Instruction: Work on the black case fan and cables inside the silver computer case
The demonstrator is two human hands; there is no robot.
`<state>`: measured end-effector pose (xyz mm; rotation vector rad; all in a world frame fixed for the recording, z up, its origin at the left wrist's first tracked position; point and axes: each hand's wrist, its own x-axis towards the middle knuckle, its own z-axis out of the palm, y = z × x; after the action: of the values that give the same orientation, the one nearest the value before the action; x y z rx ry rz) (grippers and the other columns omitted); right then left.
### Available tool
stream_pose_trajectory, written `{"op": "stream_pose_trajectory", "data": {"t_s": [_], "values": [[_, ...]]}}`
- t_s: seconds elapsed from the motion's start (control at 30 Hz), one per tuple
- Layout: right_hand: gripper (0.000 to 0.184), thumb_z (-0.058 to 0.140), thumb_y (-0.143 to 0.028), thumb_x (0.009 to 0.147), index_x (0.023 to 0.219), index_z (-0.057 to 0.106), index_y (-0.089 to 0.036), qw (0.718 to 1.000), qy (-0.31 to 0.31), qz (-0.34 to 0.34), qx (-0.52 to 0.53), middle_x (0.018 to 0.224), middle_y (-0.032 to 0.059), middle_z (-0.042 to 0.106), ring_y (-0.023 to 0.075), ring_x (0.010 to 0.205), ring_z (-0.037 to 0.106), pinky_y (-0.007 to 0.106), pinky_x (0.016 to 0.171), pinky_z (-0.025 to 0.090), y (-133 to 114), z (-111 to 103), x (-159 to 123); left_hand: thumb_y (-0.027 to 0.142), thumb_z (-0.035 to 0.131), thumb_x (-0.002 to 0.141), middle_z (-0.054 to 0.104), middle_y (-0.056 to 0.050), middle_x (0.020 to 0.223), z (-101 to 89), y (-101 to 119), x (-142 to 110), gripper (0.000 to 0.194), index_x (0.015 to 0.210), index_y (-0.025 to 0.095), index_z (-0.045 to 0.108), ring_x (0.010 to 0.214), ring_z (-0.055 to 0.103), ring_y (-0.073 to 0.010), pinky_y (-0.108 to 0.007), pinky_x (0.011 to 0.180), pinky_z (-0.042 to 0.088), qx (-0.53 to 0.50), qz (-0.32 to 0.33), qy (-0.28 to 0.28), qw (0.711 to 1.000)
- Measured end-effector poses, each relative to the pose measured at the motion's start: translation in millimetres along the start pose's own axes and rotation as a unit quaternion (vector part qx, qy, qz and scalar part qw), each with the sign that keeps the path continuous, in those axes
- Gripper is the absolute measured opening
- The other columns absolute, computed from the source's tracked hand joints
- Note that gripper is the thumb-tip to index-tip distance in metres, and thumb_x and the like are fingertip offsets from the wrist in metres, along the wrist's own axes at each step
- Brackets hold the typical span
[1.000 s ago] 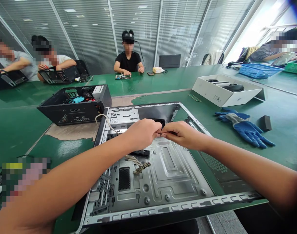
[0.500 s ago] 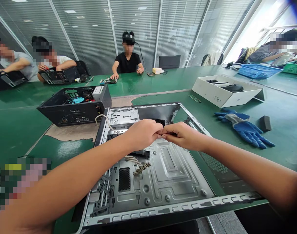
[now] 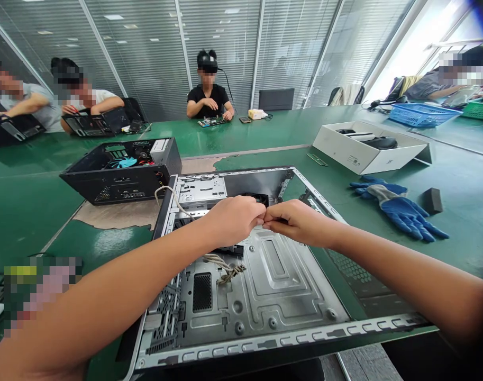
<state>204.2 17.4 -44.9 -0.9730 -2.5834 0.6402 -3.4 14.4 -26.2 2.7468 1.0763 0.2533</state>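
Before me lies a computer case [image 3: 281, 301] on its side, its bare metal inner panel facing up. My left hand [image 3: 237, 217] and my right hand [image 3: 299, 222] meet above the middle of the case, fingertips pinched together and touching. Whatever they hold between them is too small or hidden to make out. Behind my left hand a black part, perhaps a fan [image 3: 257, 199], shows in part. A bundle of grey cables [image 3: 229, 272] rests on the panel below my left hand. The silver drive cage [image 3: 201, 189] fills the far left corner.
A second black case [image 3: 122, 182] with a blue fan stands at the left. To the right are a white box [image 3: 344, 151], blue gloves [image 3: 403, 211], a dark block [image 3: 431, 201] and a green circuit strip [image 3: 316, 159]. Across the table a person [image 3: 208, 98] handles a circuit board [image 3: 211, 122].
My hands stay nearly in place, fingertips still together, with only a slight shift. Across the table, the person has moved the circuit board to the right, in front of their body.
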Motion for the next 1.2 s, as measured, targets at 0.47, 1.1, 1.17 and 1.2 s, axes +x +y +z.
{"op": "stream_pose_trajectory", "data": {"t_s": [0.47, 1.1, 1.17, 1.2], "values": [[0.032, 0.043, -0.035, 0.096, 0.076, 0.061, -0.017, 1.0, -0.01, 0.025, 0.006, 0.064, -0.0025, 0.049, 0.0103, 0.059, 0.037, 0.027, 0.058, 0.031, 1.5, -1.5, -0.4, 0.022, 0.056, 0.087, 0.068, -0.003, 0.079, 5.0, -7.4, 0.7, 0.013, 0.086, 0.018, 0.069, 0.07, 0.057, -0.0135, -0.028, 0.065, 0.038, -0.064, 0.021, 0.042, 0.997], [0.028, 0.043, -0.036, 0.092, 0.069, 0.05, -0.02, 0.996, 0.024, 0.079, 0.043, 0.06, -0.0043, 0.04, 0.011, 0.059, 0.036, 0.027, 0.059, 0.029, -3.3, -2.5, 1.3, 0.019, 0.056, 0.085, 0.063, -0.002, 0.079, 1.8, -6.9, 0.3, 0.008, 0.087, 0.018, 0.063, 0.071, 0.053, -0.0134, -0.029, 0.065, 0.038, -0.064, -0.019, 0.071, 0.995], [0.029, 0.044, -0.036, 0.091, 0.068, 0.049, -0.02, 0.996, 0.026, 0.079, 0.041, 0.06, -0.0043, 0.04, 0.0108, 0.058, 0.035, 0.027, 0.058, 0.029, -3.5, -2.9, 1.1, 0.022, 0.054, 0.088, 0.063, -0.002, 0.077, 2.2, -7.9, 0.7, 0.011, 0.083, 0.018, 0.063, 0.068, 0.052, -0.0132, -0.029, 0.063, 0.037, -0.061, -0.026, 0.068, 0.995], [0.029, 0.045, -0.036, 0.091, 0.067, 0.049, -0.02, 0.996, 0.024, 0.077, 0.038, 0.06, -0.0042, 0.04, 0.0107, 0.058, 0.035, 0.027, 0.058, 0.028, -3.5, -3.1, 1.1, 0.022, 0.054, 0.089, 0.062, -0.002, 0.076, 2.7, -8.5, 0.8, 0.013, 0.082, 0.019, 0.063, 0.067, 0.051, -0.0131, -0.029, 0.063, 0.036, -0.061, -0.029, 0.065, 0.996]]}}
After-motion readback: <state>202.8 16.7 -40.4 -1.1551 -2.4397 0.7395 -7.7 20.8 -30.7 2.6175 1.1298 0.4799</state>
